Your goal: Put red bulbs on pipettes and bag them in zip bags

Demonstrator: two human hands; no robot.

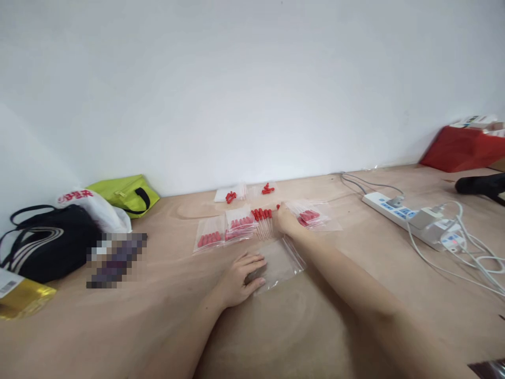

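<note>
My left hand [242,275] lies open at the left edge of a clear zip bag [278,260], its fingers apart and touching the plastic. Beyond the bag is a row of thin droppers [261,215] with red bulbs and pale tubes. At the right end of this row, the fingers of my right hand [284,220] are closed on a dropper. Only its red end shows; the hand hides the rest. Filled zip bags with red bulbs inside sit to the left [240,225], farther left [210,238] and to the right [311,216].
Loose red bulbs [231,197] and more red bulbs [268,188] lie on bags near the wall. A power strip [410,216] with chargers and white cables is at right. A black bag [55,242], a lime-green pouch [126,195] and a red bag [463,148] stand at the sides.
</note>
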